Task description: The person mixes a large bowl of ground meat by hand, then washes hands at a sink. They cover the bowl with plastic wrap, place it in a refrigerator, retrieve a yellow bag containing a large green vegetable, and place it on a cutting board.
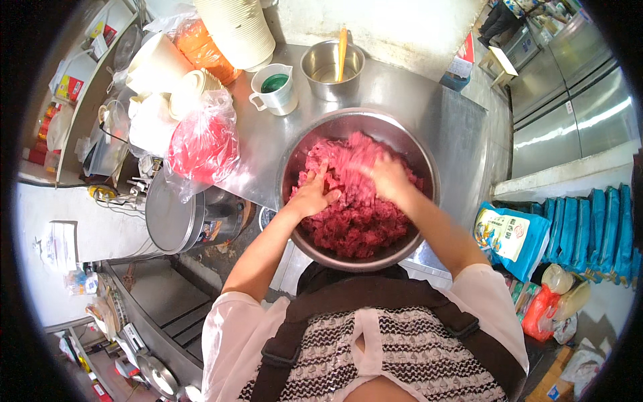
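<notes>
A large metal bowl (430, 166) holding red minced meat (356, 226) stands at the near edge of a steel table, close to my body. My left hand (314, 195) lies on the meat at the bowl's left side, its fingers spread and pointing up and inward. On the right, my right hand (387, 176) is in the meat, blurred by motion; its fingertips are partly hidden, and I cannot tell whether they close on any meat. Paler pink meat lies at the far side of the bowl, darker red meat at the near side.
Behind the bowl, a steel pot (329, 93) with an orange-handled utensil (342, 50) stands beside a plastic measuring jug (281, 103). Stacked bowls (236, 30) and a bag with red contents (203, 145) are at the left. A lidded metal drum (173, 216) stands lower left, blue packages (532, 236) at right.
</notes>
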